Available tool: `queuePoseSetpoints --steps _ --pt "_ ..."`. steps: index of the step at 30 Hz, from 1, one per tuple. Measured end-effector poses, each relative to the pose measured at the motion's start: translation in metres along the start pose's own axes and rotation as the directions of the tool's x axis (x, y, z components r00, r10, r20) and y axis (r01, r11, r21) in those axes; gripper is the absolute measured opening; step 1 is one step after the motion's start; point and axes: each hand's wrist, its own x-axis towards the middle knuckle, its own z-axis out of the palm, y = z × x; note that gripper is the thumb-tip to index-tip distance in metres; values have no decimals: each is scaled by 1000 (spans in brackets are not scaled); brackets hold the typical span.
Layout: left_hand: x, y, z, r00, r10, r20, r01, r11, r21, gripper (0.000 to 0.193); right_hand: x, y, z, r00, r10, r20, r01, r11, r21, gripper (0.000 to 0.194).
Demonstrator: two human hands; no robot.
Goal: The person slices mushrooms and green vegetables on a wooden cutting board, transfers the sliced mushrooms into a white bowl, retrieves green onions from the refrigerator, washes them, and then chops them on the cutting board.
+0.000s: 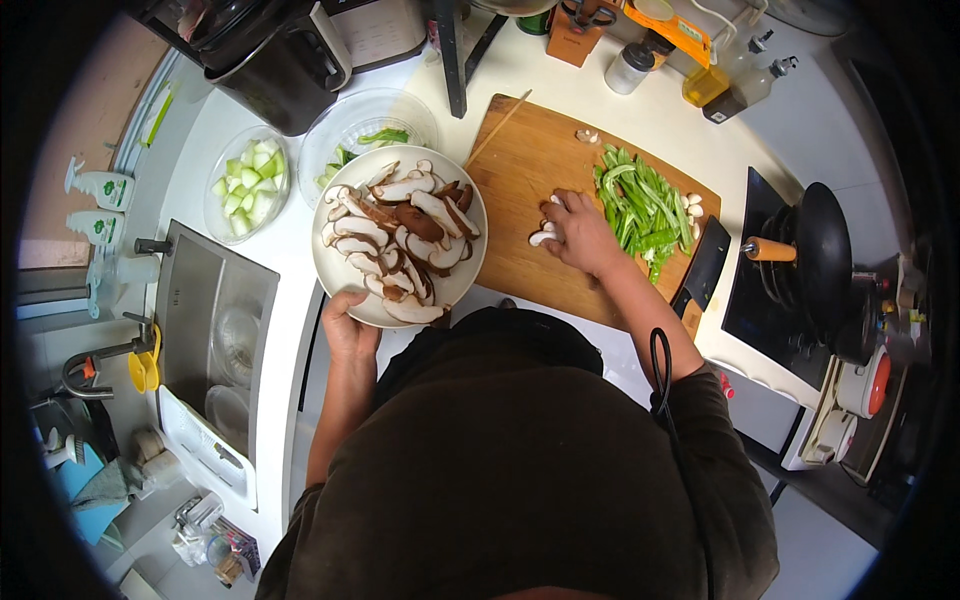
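Note:
My left hand [349, 324] grips the near rim of a pale round plate [321, 259], holding it left of the wooden cutting board [517, 161]. Sliced shiitake mushrooms [412, 217] with brown caps and white flesh cover the plate. On the board, my right hand [583, 232] closes its fingers around a few more mushroom slices [541, 235], partly hidden under the hand. Just right of that hand lies a heap of sliced green peppers [637, 195]. Several peeled garlic cloves [694, 204] sit beyond the heap, beside a black-bladed cleaver [705, 259] at the board's right edge.
A clear bowl of pale green melon-like chunks [251, 184] and another clear bowl [412, 112] stand behind the plate. The sink [214, 300] is at left. A wok [823, 255] rests by the cooktop [742, 300] at right. Bottles [750, 86] line the back.

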Motion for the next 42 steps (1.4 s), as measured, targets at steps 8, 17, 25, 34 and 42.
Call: queuePoseSetpoints --steps 8,17,25,34,42 --pt "4 -3 -3 999 -31 41 32 999 -16 65 13 11 -2 998 49 42 -51 997 54 39" --pt "5 -18 0 997 -63 41 63 998 -6 60 35 44 -20 922 380 67 -333 697 635 18" --pt "7 -34 12 979 -193 65 193 981 4 56 55 -45 -71 993 104 57 -97 430 898 21" --pt "6 -38 28 957 -263 123 265 964 -6 63 53 -84 -95 969 -130 -210 224 818 530 39" --pt "9 -30 18 977 -186 105 191 980 -47 64 1 -4 -70 836 548 -28 -311 516 798 15"
